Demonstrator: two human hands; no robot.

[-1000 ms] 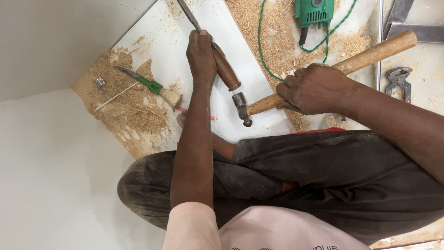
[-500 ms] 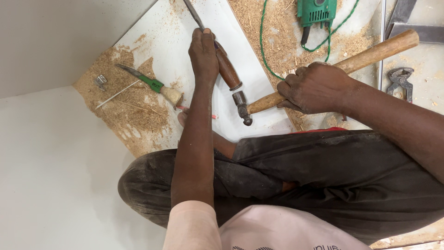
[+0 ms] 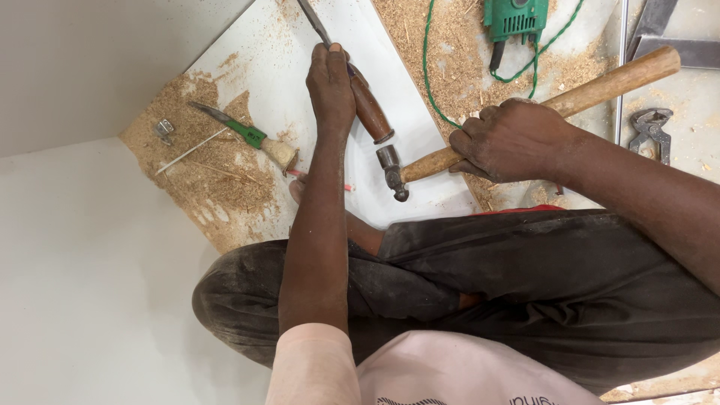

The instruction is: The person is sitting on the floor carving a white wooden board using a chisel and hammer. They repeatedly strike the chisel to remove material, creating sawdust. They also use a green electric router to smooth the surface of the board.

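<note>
My left hand (image 3: 332,88) grips a chisel (image 3: 367,109) with a brown wooden handle; its steel blade points up and away over a white board (image 3: 285,67). My right hand (image 3: 514,139) is closed around the long wooden handle of a hammer (image 3: 600,82). The hammer's metal head (image 3: 392,171) sits just below the butt end of the chisel handle, close to it or touching it. My dark trousers and one foot lie under both arms.
A green-handled chisel (image 3: 251,136) lies on sawdust at the left, with a small metal clip (image 3: 163,130) beside it. A green power tool (image 3: 514,19) with a green cord sits at the top, and pincers (image 3: 651,127) lie at the right.
The hammer head has stayed near the end of the chisel handle, shifting only slightly. Both hands keep their grips and positions.
</note>
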